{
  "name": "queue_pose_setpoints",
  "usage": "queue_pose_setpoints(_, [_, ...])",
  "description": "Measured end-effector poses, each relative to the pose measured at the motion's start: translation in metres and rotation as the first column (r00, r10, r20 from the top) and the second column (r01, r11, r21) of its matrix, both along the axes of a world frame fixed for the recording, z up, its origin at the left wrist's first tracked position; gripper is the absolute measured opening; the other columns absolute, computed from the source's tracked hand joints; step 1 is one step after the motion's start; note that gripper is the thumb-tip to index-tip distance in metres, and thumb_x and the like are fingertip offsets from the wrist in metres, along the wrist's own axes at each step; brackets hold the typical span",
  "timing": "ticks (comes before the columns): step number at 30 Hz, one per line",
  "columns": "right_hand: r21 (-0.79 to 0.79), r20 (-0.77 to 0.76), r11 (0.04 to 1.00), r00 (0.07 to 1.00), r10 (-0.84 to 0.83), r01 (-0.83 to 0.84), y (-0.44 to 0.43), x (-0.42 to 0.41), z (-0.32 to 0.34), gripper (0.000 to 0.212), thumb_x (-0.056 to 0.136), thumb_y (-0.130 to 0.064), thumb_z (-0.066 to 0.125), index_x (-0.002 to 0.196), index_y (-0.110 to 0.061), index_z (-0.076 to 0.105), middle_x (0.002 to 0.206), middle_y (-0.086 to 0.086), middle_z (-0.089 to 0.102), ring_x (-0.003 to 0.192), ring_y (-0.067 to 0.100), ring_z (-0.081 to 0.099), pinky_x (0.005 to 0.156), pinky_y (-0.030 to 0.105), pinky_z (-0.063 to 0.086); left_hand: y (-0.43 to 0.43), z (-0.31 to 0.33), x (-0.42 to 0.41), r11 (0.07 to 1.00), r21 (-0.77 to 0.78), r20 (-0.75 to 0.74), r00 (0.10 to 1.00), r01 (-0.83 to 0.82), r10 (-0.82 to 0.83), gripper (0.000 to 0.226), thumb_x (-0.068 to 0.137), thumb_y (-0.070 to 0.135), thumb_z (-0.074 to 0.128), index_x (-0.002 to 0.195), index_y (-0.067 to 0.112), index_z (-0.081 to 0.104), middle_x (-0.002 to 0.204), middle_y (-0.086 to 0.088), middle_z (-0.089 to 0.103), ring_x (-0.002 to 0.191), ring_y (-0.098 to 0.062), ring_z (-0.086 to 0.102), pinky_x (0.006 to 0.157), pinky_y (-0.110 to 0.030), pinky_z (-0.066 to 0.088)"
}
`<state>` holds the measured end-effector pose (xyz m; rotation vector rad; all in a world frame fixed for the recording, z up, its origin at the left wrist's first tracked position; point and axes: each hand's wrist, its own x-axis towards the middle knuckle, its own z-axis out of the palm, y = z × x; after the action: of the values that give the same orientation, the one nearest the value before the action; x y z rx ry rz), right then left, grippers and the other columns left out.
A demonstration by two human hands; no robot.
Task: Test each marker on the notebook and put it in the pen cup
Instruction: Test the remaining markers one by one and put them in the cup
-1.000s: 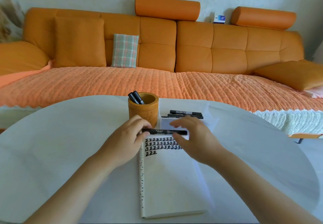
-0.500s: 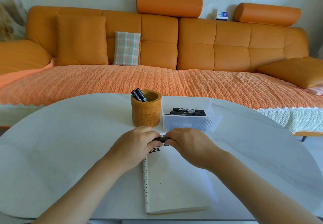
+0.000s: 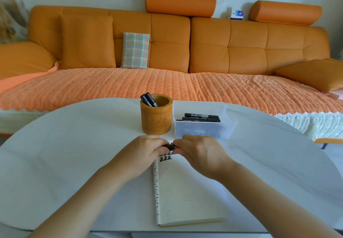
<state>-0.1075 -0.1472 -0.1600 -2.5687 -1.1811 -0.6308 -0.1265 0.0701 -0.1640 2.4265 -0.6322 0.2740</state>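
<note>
The marker (image 3: 169, 147) lies crosswise between my hands, over the far end of the notebook (image 3: 185, 191), just on the near side of the pen cup (image 3: 156, 115). My left hand (image 3: 146, 150) and right hand (image 3: 200, 152) each grip one end, fingers curled. A second ago most of the barrel showed. Now my hands have closed together, and only a short middle piece is visible. On the table (image 3: 74, 145), the tray (image 3: 202, 129) sits right of the cup.

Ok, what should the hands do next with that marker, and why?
Probably pull the cap off: both the left hand and right hand pinch the black marker above the notebook, no tip shows, and it needs testing before the pen cup.
</note>
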Motion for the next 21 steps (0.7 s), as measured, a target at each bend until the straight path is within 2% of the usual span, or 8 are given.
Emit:
queue_pose_setpoints(3, [0.098, -0.417, 0.989, 0.907, -0.062, 0.112, 0.003, -0.001, 0.005, 0.031, 0.104, -0.039, 0.042, 0.099, -0.025, 0.069, 0.076, -0.006, 0.064, 0.070, 0.021, 0.056, 0.063, 0.041, 0.049, 0.003, 0.003, 0.001, 0.987, 0.158, 0.203, 0.977, 0.037, -0.069, 0.012, 0.093, 0.027, 0.061, 0.091, 0.016, 0.067, 0.075, 0.004, 0.050, 0.071, -0.010, 0.047, 0.057, -0.035, 0.044])
queue_pose_setpoints(4, [0.098, -0.455, 0.988, 0.888, -0.065, 0.122, 0.003, -0.002, 0.006, 0.031, 0.104, -0.039, 0.042, 0.098, -0.025, 0.069, 0.077, -0.006, 0.064, 0.071, 0.021, 0.056, 0.064, 0.041, 0.049, 0.002, 0.003, 0.001, 0.982, 0.185, 0.220, 0.973, 0.032, -0.073, 0.013, 0.093, 0.028, 0.061, 0.091, 0.016, 0.066, 0.075, 0.004, 0.049, 0.071, -0.011, 0.047, 0.057, -0.035, 0.044])
queue_pose_setpoints(7, [-0.009, -0.168, 0.998, 0.984, -0.056, 0.055, -0.004, -0.002, 0.008, 0.037, 0.102, -0.045, 0.038, 0.097, -0.025, 0.069, 0.077, -0.006, 0.063, 0.069, 0.018, 0.057, 0.053, 0.036, 0.044, 0.008, 0.005, 0.002, 0.995, 0.094, 0.078, 0.997, -0.029, 0.022, 0.017, 0.097, 0.030, 0.055, 0.097, 0.020, 0.069, 0.083, 0.005, 0.060, 0.078, -0.010, 0.055, 0.067, -0.036, 0.048])
queue_pose_setpoints(9, [-0.051, -0.088, 0.997, 0.994, -0.057, 0.053, -0.015, 0.003, 0.007, 0.040, 0.099, -0.046, 0.035, 0.099, -0.025, 0.069, 0.079, -0.008, 0.062, 0.072, 0.018, 0.059, 0.051, 0.035, 0.045, 0.023, 0.008, 0.004, 0.996, 0.037, -0.032, 0.996, -0.078, 0.080, 0.016, 0.097, 0.030, 0.054, 0.098, 0.025, 0.070, 0.086, 0.012, 0.063, 0.082, -0.004, 0.058, 0.073, -0.029, 0.047])
queue_pose_setpoints(13, [0.017, -0.216, 0.994, 0.971, -0.104, 0.110, -0.027, 0.006, 0.005, 0.031, 0.102, -0.040, 0.041, 0.105, -0.025, 0.068, 0.086, -0.007, 0.061, 0.076, 0.016, 0.059, 0.065, 0.039, 0.051, 0.042, 0.003, 0.005, 0.988, 0.031, -0.022, 0.988, -0.154, 0.155, 0.014, 0.093, 0.031, 0.062, 0.102, 0.028, 0.072, 0.087, 0.018, 0.060, 0.085, 0.002, 0.055, 0.071, -0.014, 0.042])
queue_pose_setpoints(15, [0.064, -0.315, 0.990, 0.944, -0.101, 0.127, -0.027, 0.006, 0.003, 0.026, 0.104, -0.031, 0.044, 0.120, -0.026, 0.065, 0.095, -0.008, 0.059, 0.082, 0.012, 0.058, 0.074, 0.032, 0.050, 0.041, -0.004, 0.005, 0.974, 0.064, -0.025, 0.976, -0.216, 0.218, 0.017, 0.091, 0.034, 0.063, 0.104, 0.029, 0.072, 0.092, 0.018, 0.057, 0.083, 0.001, 0.054, 0.073, -0.016, 0.043])
queue_pose_setpoints(18, [0.192, -0.425, 0.972, 0.904, -0.041, 0.134, -0.023, 0.001, 0.005, 0.039, 0.104, -0.019, 0.044, 0.137, -0.037, 0.047, 0.103, -0.011, 0.057, 0.084, 0.006, 0.054, 0.074, 0.016, 0.043, 0.040, -0.014, 0.004, 0.948, 0.119, -0.030, 0.953, -0.295, 0.300, 0.023, 0.093, 0.037, 0.058, 0.114, 0.032, 0.066, 0.102, 0.016, 0.059, 0.088, -0.005, 0.056, 0.080, -0.028, 0.049])
queue_pose_setpoints(21, [0.315, -0.479, 0.940, 0.877, 0.040, 0.129, -0.019, -0.002, 0.007, 0.033, 0.101, -0.009, 0.047, 0.114, -0.039, 0.054, 0.101, -0.010, 0.056, 0.078, 0.009, 0.056, 0.069, 0.017, 0.044, 0.038, -0.021, 0.004, 0.928, 0.179, 0.009, 0.944, -0.326, 0.330, 0.022, 0.093, 0.038, 0.056, 0.113, 0.036, 0.065, 0.098, 0.014, 0.058, 0.097, -0.009, 0.053, 0.078, -0.031, 0.050])
